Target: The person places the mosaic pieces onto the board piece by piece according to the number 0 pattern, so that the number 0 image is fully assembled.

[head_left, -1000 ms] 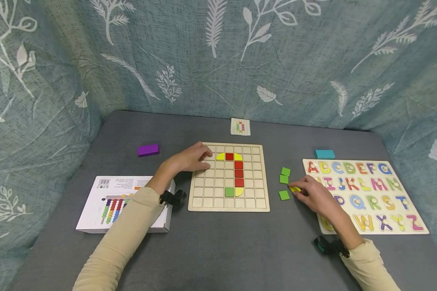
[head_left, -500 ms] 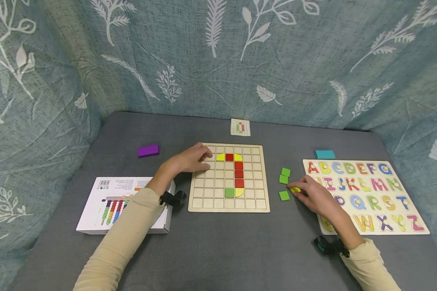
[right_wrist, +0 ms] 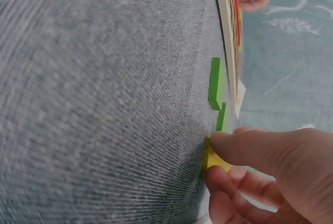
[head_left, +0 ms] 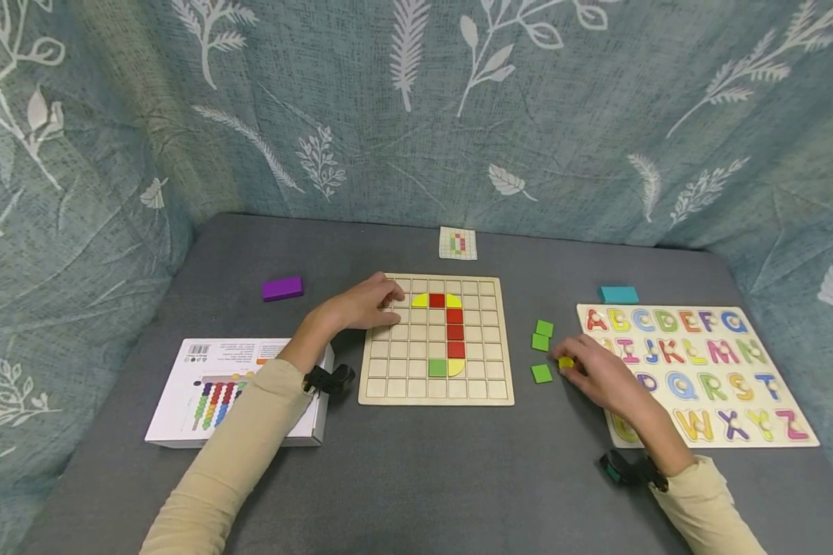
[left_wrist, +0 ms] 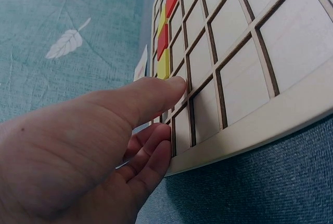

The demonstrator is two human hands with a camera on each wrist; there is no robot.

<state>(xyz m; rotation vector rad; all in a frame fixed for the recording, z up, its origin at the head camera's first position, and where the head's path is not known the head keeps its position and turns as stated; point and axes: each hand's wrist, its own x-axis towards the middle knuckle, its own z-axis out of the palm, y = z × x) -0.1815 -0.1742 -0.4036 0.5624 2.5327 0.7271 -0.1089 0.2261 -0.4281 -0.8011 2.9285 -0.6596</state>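
My left hand [head_left: 368, 301] rests on the upper left edge of the wooden grid board [head_left: 396, 391], its thumb and fingers lying loosely over the cells. On the board, red tiles [head_left: 455, 332], yellow rounded tiles [head_left: 456, 368] and a green tile [head_left: 437, 368] form a hook shape. Right of the board, my right hand [head_left: 600, 374] pinches a yellow tile [right_wrist: 216, 160] between thumb and fingers, close over the table; its outline is partly hidden by the fingers. Green square tiles [head_left: 542, 373] lie just left of this hand.
A small pattern card [head_left: 458, 243] lies behind the board. An alphabet puzzle [head_left: 722, 401] lies at right, partly under my right hand, with a teal block [head_left: 618, 294] behind it. At left are a white box [head_left: 170, 401], under my left forearm, and a purple block [head_left: 282, 288].
The yellow tile has turned in my right fingers and sits slightly farther right, away from the green tiles. My left hand has stayed in place on the board.
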